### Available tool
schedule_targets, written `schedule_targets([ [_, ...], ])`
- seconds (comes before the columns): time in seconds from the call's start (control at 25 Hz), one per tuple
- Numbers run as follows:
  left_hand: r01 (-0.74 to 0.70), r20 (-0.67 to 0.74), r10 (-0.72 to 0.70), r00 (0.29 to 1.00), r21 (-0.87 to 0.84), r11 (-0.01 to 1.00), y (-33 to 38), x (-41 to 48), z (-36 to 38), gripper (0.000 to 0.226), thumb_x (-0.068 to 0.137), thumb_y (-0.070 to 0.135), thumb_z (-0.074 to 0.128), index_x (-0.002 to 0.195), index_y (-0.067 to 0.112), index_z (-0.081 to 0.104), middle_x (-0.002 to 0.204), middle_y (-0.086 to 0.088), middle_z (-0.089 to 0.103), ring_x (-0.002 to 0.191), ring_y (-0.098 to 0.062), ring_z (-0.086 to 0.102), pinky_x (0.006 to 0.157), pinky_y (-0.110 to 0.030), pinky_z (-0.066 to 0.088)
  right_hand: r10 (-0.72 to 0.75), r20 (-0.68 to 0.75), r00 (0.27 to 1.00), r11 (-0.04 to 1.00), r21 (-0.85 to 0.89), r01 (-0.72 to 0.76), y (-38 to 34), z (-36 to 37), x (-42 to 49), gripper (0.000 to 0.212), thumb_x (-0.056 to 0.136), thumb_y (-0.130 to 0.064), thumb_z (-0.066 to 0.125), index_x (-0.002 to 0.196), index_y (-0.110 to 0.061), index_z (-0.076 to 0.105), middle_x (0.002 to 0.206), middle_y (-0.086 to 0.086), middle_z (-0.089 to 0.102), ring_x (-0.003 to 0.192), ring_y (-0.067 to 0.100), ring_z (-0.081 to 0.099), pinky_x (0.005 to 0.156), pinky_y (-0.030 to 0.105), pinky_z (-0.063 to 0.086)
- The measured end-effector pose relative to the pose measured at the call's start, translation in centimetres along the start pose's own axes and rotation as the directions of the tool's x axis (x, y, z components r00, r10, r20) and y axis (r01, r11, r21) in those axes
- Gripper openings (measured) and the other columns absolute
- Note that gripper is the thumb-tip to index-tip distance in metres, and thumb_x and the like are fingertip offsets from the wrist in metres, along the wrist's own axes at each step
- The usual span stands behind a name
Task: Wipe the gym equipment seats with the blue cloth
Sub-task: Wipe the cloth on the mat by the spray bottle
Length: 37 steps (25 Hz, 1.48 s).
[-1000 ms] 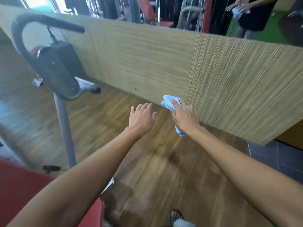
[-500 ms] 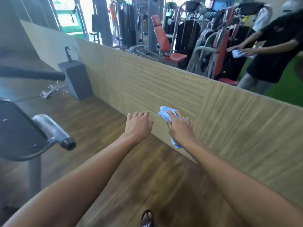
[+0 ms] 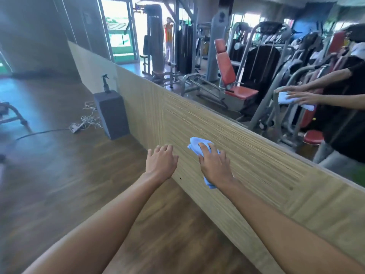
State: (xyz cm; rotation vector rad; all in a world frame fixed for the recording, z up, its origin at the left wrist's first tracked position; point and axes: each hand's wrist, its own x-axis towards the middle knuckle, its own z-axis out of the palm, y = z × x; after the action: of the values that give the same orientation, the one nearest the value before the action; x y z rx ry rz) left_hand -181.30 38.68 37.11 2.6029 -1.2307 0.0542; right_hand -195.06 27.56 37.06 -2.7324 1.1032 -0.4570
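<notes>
My right hand (image 3: pixel 214 165) grips the bunched blue cloth (image 3: pixel 196 145), held out in front of me in mid-air before a low wood-grain wall panel (image 3: pixel 256 167). Part of the cloth hangs below my wrist. My left hand (image 3: pixel 161 162) is stretched out beside it, fingers relaxed and holding nothing. In the mirror above the panel I see a machine with a red padded seat (image 3: pixel 242 91) and red backrest, and a small round red seat (image 3: pixel 314 136) lower right. Neither hand touches any seat.
The mirror shows my own reflection (image 3: pixel 339 99) with the cloth, and several grey gym machines. A dark box (image 3: pixel 111 113) with a spray bottle (image 3: pixel 106 84) on top stands by the panel. A power strip and tangled cables (image 3: pixel 83 123) lie on the wooden floor; a metal frame (image 3: pixel 11 115) is at far left.
The view has lifted and swung left along the wall; the black padded machine has left the frame at left. Both hands keep the same pose, the right still holding the cloth.
</notes>
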Motion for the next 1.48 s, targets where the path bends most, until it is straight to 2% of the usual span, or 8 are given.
schedule_targets([
  [0.24, 0.125, -0.011, -0.125, 0.992, 0.024, 0.992, -3.7, 16.2, 3.8, 0.048, 0.1, 0.038, 0.038, 0.143, 0.017, 0.04, 0.147, 0.001, 0.046, 0.137, -0.023, 0.036, 0.115, -0.048, 0.023, -0.154, 0.021, 0.988, 0.988, 0.01, 0.153, 0.1, 6.4, 19.0, 0.043, 0.103, -0.036, 0.035, 0.146, -0.031, 0.03, 0.151, -0.001, 0.031, 0.111, 0.034, 0.045, 0.093, 0.045, 0.038],
  [0.36, 0.253, -0.02, -0.252, 0.967, 0.016, 0.967, -7.0, 23.9, 4.0, 0.049, 0.099, 0.038, 0.04, 0.144, 0.017, 0.039, 0.147, 0.0, 0.045, 0.138, -0.024, 0.035, 0.116, -0.05, 0.022, -0.288, 0.048, 0.957, 0.957, -0.02, 0.289, -2.0, 9.3, 29.1, 0.043, 0.103, -0.036, 0.034, 0.146, -0.03, 0.03, 0.151, 0.001, 0.031, 0.11, 0.034, 0.046, 0.092, 0.045, 0.038],
  [0.52, 0.412, -0.048, -0.41, 0.911, 0.036, 0.911, -13.3, 30.8, 3.1, 0.05, 0.099, 0.04, 0.041, 0.143, 0.017, 0.04, 0.146, 0.0, 0.047, 0.136, -0.024, 0.037, 0.114, -0.049, 0.025, -0.436, 0.098, 0.894, 0.898, -0.01, 0.439, -7.9, 12.3, 39.6, 0.043, 0.103, -0.036, 0.032, 0.145, -0.029, 0.03, 0.149, 0.001, 0.031, 0.107, 0.034, 0.047, 0.089, 0.044, 0.039],
  [0.76, 0.577, -0.093, -0.572, 0.815, 0.04, 0.816, -28.1, 41.3, 3.3, 0.05, 0.099, 0.04, 0.041, 0.145, 0.019, 0.038, 0.148, 0.002, 0.044, 0.139, -0.024, 0.034, 0.117, -0.049, 0.021, -0.597, 0.105, 0.795, 0.802, 0.098, 0.589, -21.3, 22.1, 52.8, 0.04, 0.102, -0.036, 0.035, 0.141, -0.027, 0.037, 0.145, 0.001, 0.037, 0.1, 0.033, 0.047, 0.083, 0.042, 0.039],
  [0.96, 0.595, -0.097, -0.59, 0.802, 0.036, 0.803, -41.3, 52.3, 2.3, 0.051, 0.099, 0.04, 0.041, 0.145, 0.02, 0.038, 0.149, 0.003, 0.043, 0.139, -0.024, 0.034, 0.117, -0.049, 0.021, -0.609, 0.065, 0.791, 0.792, 0.118, 0.6, -32.7, 29.0, 64.6, 0.039, 0.1, -0.035, 0.042, 0.137, -0.025, 0.044, 0.141, 0.004, 0.043, 0.096, 0.035, 0.051, 0.08, 0.043, 0.042],
  [1.16, 0.589, -0.075, -0.585, 0.808, 0.047, 0.807, -52.3, 64.4, 1.0, 0.052, 0.099, 0.041, 0.04, 0.146, 0.02, 0.036, 0.151, 0.003, 0.041, 0.141, -0.023, 0.032, 0.118, -0.047, 0.02, -0.612, 0.019, 0.791, 0.787, 0.118, 0.606, -41.5, 34.4, 77.1, 0.036, 0.085, -0.031, 0.068, 0.119, -0.022, 0.062, 0.119, 0.007, 0.061, 0.07, 0.033, 0.054, 0.061, 0.041, 0.046],
  [1.36, 0.584, -0.028, -0.583, 0.812, 0.04, 0.811, -63.0, 78.4, 3.4, 0.051, 0.099, 0.04, 0.04, 0.145, 0.02, 0.037, 0.152, 0.001, 0.04, 0.141, -0.023, 0.03, 0.118, -0.049, 0.018, -0.598, 0.083, 0.797, 0.799, 0.13, 0.587, -48.5, 42.6, 90.9, 0.039, 0.099, -0.034, 0.039, 0.137, -0.029, 0.043, 0.14, 0.002, 0.042, 0.089, 0.031, 0.048, 0.074, 0.041, 0.039],
  [1.48, 0.595, 0.004, -0.596, 0.803, 0.06, 0.801, -69.1, 86.8, 4.9, 0.05, 0.098, 0.041, 0.04, 0.144, 0.021, 0.038, 0.15, 0.002, 0.041, 0.139, -0.023, 0.032, 0.117, -0.05, 0.019, -0.58, 0.074, 0.811, 0.809, 0.166, 0.563, -52.4, 47.8, 99.6, 0.04, 0.099, -0.032, 0.041, 0.139, -0.027, 0.041, 0.142, 0.005, 0.041, 0.091, 0.032, 0.047, 0.076, 0.042, 0.039],
])
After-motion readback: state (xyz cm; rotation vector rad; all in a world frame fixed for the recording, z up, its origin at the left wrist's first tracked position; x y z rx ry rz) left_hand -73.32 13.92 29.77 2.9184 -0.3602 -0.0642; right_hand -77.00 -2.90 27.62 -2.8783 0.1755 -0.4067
